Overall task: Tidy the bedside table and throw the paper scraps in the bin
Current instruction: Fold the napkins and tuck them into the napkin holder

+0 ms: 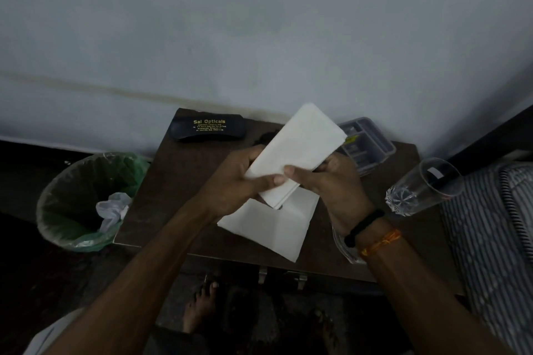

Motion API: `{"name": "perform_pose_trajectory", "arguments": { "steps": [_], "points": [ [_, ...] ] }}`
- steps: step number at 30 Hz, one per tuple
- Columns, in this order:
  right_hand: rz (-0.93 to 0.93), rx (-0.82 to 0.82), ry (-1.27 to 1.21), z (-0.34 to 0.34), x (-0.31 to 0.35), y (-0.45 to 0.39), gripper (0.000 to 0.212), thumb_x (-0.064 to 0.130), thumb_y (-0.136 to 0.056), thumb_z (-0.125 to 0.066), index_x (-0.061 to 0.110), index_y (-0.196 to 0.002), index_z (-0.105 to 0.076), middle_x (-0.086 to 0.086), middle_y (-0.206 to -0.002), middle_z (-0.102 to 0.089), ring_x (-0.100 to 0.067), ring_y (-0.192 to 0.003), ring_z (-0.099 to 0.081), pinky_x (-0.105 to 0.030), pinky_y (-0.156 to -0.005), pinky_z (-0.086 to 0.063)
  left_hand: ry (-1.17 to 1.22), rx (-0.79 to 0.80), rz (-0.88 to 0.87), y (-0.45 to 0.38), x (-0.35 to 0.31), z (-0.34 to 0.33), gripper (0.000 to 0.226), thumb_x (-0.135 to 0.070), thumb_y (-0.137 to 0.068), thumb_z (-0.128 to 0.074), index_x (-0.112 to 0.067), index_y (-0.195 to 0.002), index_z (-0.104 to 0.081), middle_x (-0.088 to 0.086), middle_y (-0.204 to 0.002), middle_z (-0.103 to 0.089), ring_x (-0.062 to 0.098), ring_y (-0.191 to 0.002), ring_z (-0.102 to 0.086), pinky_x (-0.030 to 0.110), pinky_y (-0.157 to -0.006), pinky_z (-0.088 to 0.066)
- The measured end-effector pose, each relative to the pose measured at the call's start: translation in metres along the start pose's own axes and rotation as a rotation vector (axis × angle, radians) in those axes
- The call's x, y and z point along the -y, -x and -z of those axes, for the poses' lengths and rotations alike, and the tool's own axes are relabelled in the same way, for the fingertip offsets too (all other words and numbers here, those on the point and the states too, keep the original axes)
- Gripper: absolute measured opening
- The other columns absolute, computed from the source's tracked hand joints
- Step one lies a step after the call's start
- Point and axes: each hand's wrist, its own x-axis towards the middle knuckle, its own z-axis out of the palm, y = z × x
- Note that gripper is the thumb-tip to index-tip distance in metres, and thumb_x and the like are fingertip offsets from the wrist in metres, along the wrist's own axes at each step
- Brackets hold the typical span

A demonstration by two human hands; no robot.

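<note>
White folded paper (300,150) — flat, creased, clean

"Sai Opticals" in gold on the black spectacle case (208,127); smaller lines beneath unreadable.

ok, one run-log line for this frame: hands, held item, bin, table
left hand: grips folded paper | right hand: grips same paper | bin: holds crumpled scrap | bedside table: paper sheet, glasses case, glass

Two paper sheets (300,150); one bin (78,199); one glass (424,187); one spectacle case (209,127).
</note>
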Motion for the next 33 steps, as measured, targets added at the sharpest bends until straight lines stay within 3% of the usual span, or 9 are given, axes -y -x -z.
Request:
{"name": "perform_pose_trajectory", "arguments": {
  "steps": [2, 6, 8, 13, 18, 22, 25, 29, 33],
  "points": [
    [0.071, -0.041, 0.066, 0.005, -0.002, -0.002, 0.032, 0.003, -0.08, -0.076, 0.002, -0.111, -0.069, -0.01, -0.107, -0.075, -0.023, -0.099, -0.072, -0.047, -0.088, -0.058, -0.076, 0.071, 0.065, -0.001, 0.007, 0.006, 0.047, -0.014, -0.082, -0.077, -0.014, -0.127, -0.061, 0.005, -0.114, -0.07, 0.025, -0.096, -0.072, 0.046, -0.072, -0.062],
    [0.151, -0.049, 0.275, 0.01, -0.012, -0.006, 0.029, 0.009, -0.083, -0.075, 0.015, -0.111, -0.068, 0.001, -0.107, -0.074, -0.013, -0.098, -0.071, -0.043, -0.086, -0.059, -0.417, 0.064, -0.006, -0.002, 0.012, 0.018, 0.057, -0.048, -0.07, -0.081, -0.028, -0.118, -0.06, -0.01, -0.119, -0.067, 0.012, -0.109, -0.065, 0.044, -0.09, -0.057],
    [0.173, -0.04, 0.339, 0.009, -0.019, -0.007, 0.031, 0.011, -0.083, -0.076, 0.02, -0.112, -0.068, 0.002, -0.109, -0.074, -0.012, -0.099, -0.07, -0.043, -0.086, -0.058, -0.41, 0.013, -0.088, -0.003, 0.007, 0.017, 0.051, -0.049, -0.071, -0.079, -0.027, -0.113, -0.061, -0.01, -0.115, -0.067, 0.011, -0.107, -0.065, 0.042, -0.088, -0.057],
    [0.216, -0.023, 0.437, 0.003, -0.026, -0.007, 0.038, 0.015, -0.085, -0.075, 0.016, -0.122, -0.066, 0.003, -0.114, -0.072, -0.004, -0.099, -0.068, -0.021, -0.081, -0.056, -0.543, -0.144, -0.248, -0.004, 0.004, 0.014, 0.036, -0.04, -0.081, -0.076, -0.019, -0.109, -0.069, -0.005, -0.101, -0.071, 0.01, -0.088, -0.067, 0.036, -0.073, -0.058],
    [0.048, 0.08, 0.618, 0.005, -0.044, -0.005, 0.046, 0.009, -0.077, -0.08, 0.014, -0.121, -0.066, -0.002, -0.118, -0.07, -0.012, -0.105, -0.063, -0.028, -0.089, -0.052, -0.676, 0.016, -0.1, -0.003, 0.02, 0.015, 0.041, -0.022, -0.086, -0.073, -0.018, -0.126, -0.064, 0.002, -0.118, -0.071, 0.011, -0.094, -0.065, 0.036, -0.084, -0.058],
    [0.028, 0.046, 0.671, 0.003, -0.048, -0.007, 0.039, 0.014, -0.082, -0.077, 0.011, -0.119, -0.068, -0.006, -0.116, -0.071, -0.021, -0.105, -0.065, -0.032, -0.086, -0.053, -0.682, -0.027, -0.11, -0.005, 0.016, 0.014, 0.037, -0.024, -0.088, -0.071, -0.019, -0.124, -0.066, -0.001, -0.117, -0.071, 0.011, -0.093, -0.065, 0.021, -0.079, -0.054],
    [0.073, -0.012, 0.706, 0.002, -0.046, -0.01, 0.034, 0.017, -0.083, -0.075, 0.011, -0.116, -0.069, -0.004, -0.111, -0.072, -0.019, -0.098, -0.066, -0.033, -0.081, -0.054, -0.646, -0.077, -0.058, -0.006, 0.012, 0.014, 0.039, -0.028, -0.088, -0.07, -0.019, -0.125, -0.064, 0.0, -0.119, -0.07, 0.013, -0.097, -0.066, 0.026, -0.084, -0.055],
    [-0.002, 0.082, 0.754, 0.003, -0.051, -0.009, 0.036, 0.015, -0.081, -0.076, 0.012, -0.117, -0.068, -0.006, -0.113, -0.071, -0.021, -0.103, -0.066, -0.035, -0.085, -0.055, -0.73, 0.015, -0.019, -0.004, 0.016, 0.012, 0.035, -0.025, -0.09, -0.068, -0.016, -0.124, -0.065, 0.003, -0.116, -0.07, 0.011, -0.092, -0.063, 0.028, -0.084, -0.054],
    [0.007, 0.059, 0.715, 0.003, -0.048, -0.009, 0.031, 0.012, -0.083, -0.074, 0.013, -0.113, -0.068, -0.004, -0.111, -0.072, -0.02, -0.1, -0.067, -0.04, -0.086, -0.056, -0.696, -0.004, 0.033, -0.007, 0.018, 0.013, 0.04, -0.025, -0.091, -0.067, -0.018, -0.13, -0.061, 0.003, -0.123, -0.068, 0.012, -0.099, -0.062, 0.029, -0.088, -0.053]
  ]
}}
